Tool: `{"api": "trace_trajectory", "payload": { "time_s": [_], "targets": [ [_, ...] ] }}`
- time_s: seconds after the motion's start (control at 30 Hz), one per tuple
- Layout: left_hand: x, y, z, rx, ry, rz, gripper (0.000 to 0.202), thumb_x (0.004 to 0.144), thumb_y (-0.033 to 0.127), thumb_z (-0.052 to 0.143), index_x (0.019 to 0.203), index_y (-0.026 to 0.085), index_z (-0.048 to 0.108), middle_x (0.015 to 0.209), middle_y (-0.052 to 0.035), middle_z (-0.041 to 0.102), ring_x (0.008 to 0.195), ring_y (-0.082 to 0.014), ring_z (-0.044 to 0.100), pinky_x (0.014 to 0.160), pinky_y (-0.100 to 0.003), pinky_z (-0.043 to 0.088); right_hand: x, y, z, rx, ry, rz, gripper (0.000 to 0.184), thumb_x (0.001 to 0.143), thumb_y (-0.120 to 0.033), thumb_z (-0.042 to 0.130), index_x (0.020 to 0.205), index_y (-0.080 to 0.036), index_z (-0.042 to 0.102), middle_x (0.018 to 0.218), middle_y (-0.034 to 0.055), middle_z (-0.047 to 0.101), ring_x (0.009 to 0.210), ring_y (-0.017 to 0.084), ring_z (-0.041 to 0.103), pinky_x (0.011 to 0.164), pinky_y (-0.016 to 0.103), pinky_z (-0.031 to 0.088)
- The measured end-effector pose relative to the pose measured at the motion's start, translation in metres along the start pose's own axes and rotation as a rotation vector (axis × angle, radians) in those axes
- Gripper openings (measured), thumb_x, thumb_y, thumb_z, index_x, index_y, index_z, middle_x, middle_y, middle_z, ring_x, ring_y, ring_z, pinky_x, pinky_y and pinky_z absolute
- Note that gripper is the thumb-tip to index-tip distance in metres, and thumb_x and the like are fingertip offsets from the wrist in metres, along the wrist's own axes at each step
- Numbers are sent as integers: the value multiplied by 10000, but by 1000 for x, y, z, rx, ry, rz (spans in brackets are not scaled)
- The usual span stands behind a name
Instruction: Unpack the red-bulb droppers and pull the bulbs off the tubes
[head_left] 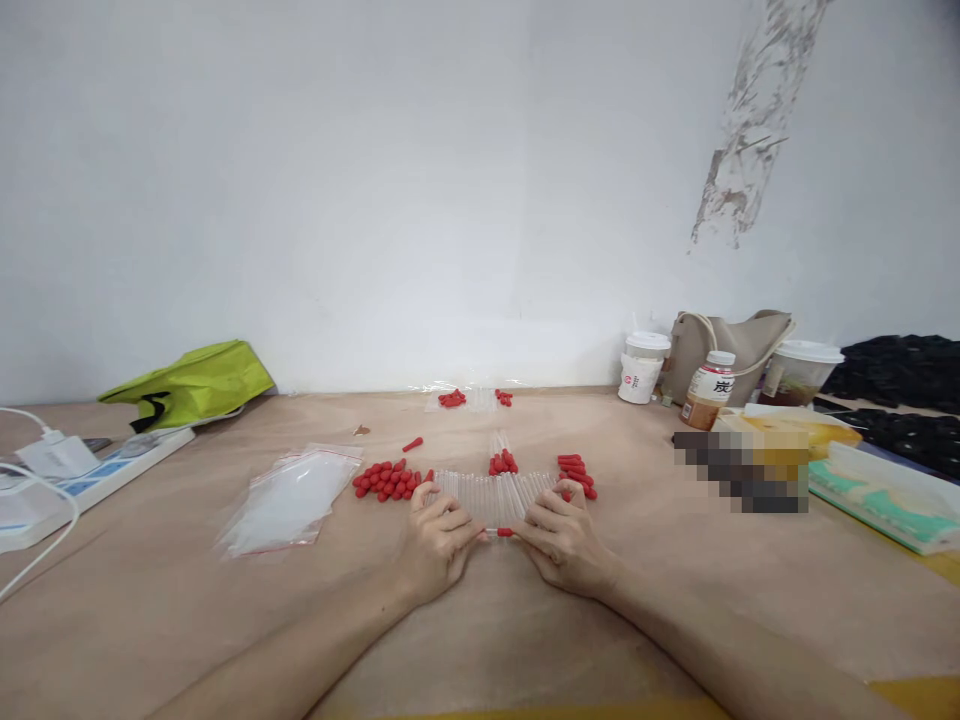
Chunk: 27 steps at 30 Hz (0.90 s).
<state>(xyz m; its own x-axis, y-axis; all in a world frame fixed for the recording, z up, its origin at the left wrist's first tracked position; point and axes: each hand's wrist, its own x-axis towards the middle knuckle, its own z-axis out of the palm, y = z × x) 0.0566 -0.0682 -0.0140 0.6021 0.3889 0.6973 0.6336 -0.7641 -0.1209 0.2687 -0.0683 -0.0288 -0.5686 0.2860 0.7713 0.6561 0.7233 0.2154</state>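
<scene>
A row of clear plastic tubes (491,490) lies on the wooden table (187,600) in front of me. My left hand (439,535) and my right hand (562,540) rest close together at the row's near edge, fingers curled, pinching a clear tube with a red cap (504,532) between them. A pile of red caps (386,480) lies left of the tubes. More red caps (576,472) lie to the right, and a few capped tubes (502,462) sit just behind the row.
Clear zip bags (289,497) lie at left. A power strip with a charger (67,470) and a green bag (191,382) sit far left. More caps (452,398) lie by the wall. Cups (643,366), a bottle (709,390), a beige bag (731,345) and tissues (885,495) stand at right.
</scene>
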Motion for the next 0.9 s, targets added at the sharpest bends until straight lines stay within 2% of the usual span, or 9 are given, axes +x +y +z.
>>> {"api": "trace_trajectory", "payload": {
  "time_s": [0.37, 0.47, 0.6, 0.73, 0.83, 0.9],
  "targets": [
    [0, 0, -2, -20, 21, 20, 177, 829, 209, 473, 780, 227, 642, 547, 19, 592, 632, -140, 491, 795, -393, 301, -3, -1, -3, 31, -12, 3, 174, 790, -153, 444, 743, -200, 604, 579, -19, 498, 637, 115, 412, 753, 341, 235],
    [-3, -5, -6, -30, 44, -18, 187, 835, 211, 463, 774, 221, 639, 567, 12, 600, 636, -143, 502, 777, -385, 318, -8, 3, -7, 52, 7, 51, 192, 799, -156, 445, 714, -196, 613, 560, -16, 492, 628, 116, 416, 742, 337, 255],
    [-9, -18, -5, -60, 94, -133, 172, 841, 203, 463, 820, 202, 633, 654, -10, 609, 652, -141, 521, 697, -325, 374, -15, 20, -10, 148, 89, 266, 155, 811, -200, 494, 797, -223, 647, 651, 9, 560, 685, 134, 476, 736, 328, 310],
    [-8, -28, 0, -162, 92, -208, 231, 866, 190, 409, 1006, 199, 592, 818, -41, 581, 748, -137, 540, 682, -256, 435, -18, 49, -7, 383, 186, 630, 254, 851, -303, 419, 960, -201, 625, 842, 58, 564, 752, 147, 536, 679, 292, 414],
    [-6, -34, 2, -131, 78, -277, 331, 861, 146, 360, 1143, 204, 523, 886, -52, 527, 817, -142, 530, 741, -264, 448, -24, 78, -5, 357, 254, 893, 351, 828, -355, 406, 1027, -154, 613, 848, 71, 536, 703, 145, 534, 635, 287, 440],
    [-4, -37, 3, -112, 84, -300, 359, 850, 130, 356, 1169, 202, 504, 888, -51, 501, 819, -141, 523, 747, -269, 452, -32, 97, -3, 314, 270, 1017, 374, 785, -361, 442, 1028, -132, 611, 796, 65, 539, 678, 150, 517, 637, 298, 443]
  ]
}}
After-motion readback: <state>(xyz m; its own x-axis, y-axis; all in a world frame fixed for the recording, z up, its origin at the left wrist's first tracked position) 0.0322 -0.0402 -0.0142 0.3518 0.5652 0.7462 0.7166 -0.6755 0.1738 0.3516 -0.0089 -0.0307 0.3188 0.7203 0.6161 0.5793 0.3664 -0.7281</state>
